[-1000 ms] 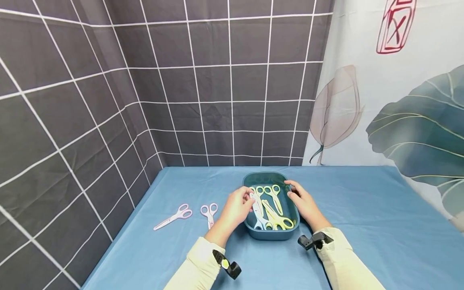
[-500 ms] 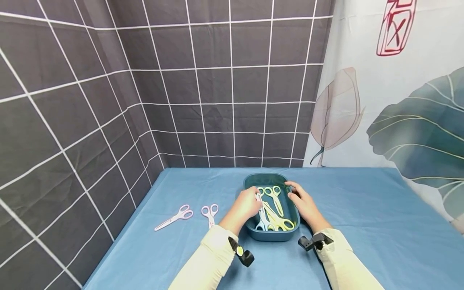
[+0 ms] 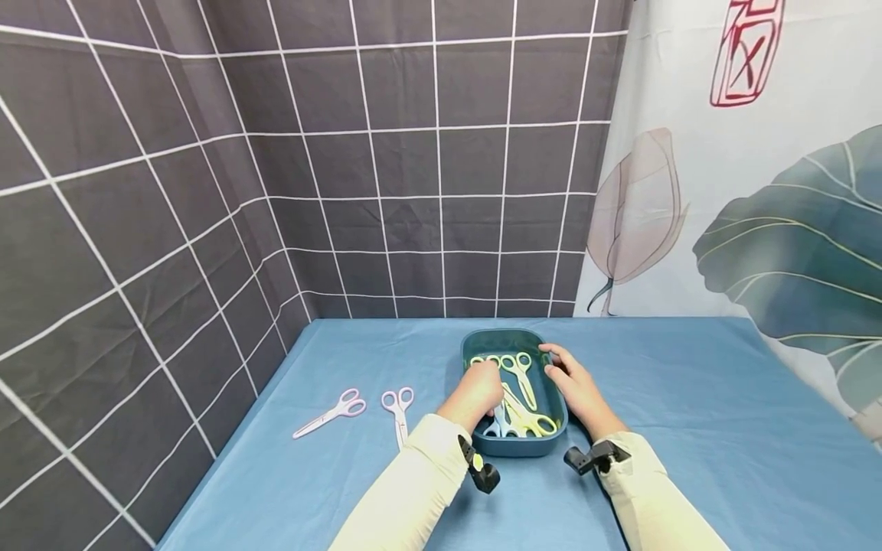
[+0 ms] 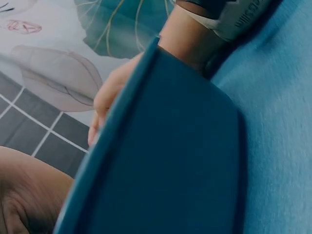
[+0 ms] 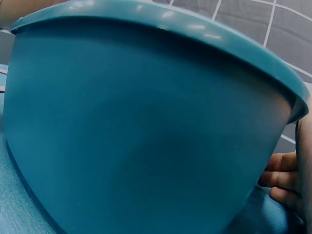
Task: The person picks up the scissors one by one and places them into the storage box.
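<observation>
A dark teal plastic box stands on the blue cloth, with several scissors inside. My left hand reaches into its left part and grips light-blue scissors by the blades; its fingertips are hidden behind the knuckles. Only the light-blue handles show below this hand. Beside them lie yellow scissors and pale green scissors; another pair of green handles peeks out behind the knuckles. My right hand holds the box's right side at the rim, its fingers curled against the outer wall.
Two pairs of pink scissors lie on the cloth left of the box: one pair points down-left, the other pair lies nearer my left sleeve. A dark gridded curtain stands behind the table.
My left hand has moved right and lower into the box, now covering the light-blue scissors' blades. Their handles stay near the box's front. My right hand keeps its place at the rim.
</observation>
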Available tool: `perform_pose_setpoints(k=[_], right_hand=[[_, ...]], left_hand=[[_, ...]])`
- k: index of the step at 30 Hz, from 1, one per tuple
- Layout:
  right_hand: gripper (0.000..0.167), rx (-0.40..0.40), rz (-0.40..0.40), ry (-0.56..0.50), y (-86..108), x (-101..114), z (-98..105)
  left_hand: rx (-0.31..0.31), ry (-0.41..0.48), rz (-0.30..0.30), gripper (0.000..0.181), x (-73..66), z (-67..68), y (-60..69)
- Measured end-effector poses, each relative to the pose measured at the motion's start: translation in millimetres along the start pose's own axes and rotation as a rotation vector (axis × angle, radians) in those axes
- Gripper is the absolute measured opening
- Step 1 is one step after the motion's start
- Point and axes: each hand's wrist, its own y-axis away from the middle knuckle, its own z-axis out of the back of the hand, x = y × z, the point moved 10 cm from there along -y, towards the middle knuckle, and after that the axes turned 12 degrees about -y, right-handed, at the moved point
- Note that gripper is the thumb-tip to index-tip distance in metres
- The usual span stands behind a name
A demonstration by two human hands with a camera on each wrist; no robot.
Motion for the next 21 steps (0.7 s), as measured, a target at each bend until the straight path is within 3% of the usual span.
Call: perform_pose_setpoints(k=[5, 12, 18, 21], right_hand=[[0.041, 0.001, -0.002, -0.013, 0.1, 0, 0], [0.041, 0.005, -0.003, -0.012, 0.1, 1, 0], [0.04, -0.012, 0.009, 0.002, 0.5, 2, -1], [0.039, -0.016, 0.01, 0.007, -0.9, 3, -1]], left_hand=[[-0.024, -0.083, 0.003, 0.008, -2.5, -5.0, -2.3], [-0.106, -0.078, -0.006, 0.008, -3.6, -7.3, -0.8], [-0.137, -0.146, 0.004, 0.007, -6.2, -5.5, 4.5], [-0.173, -0.121, -0.004, 0.008, -6.5, 1.6, 8.9]])
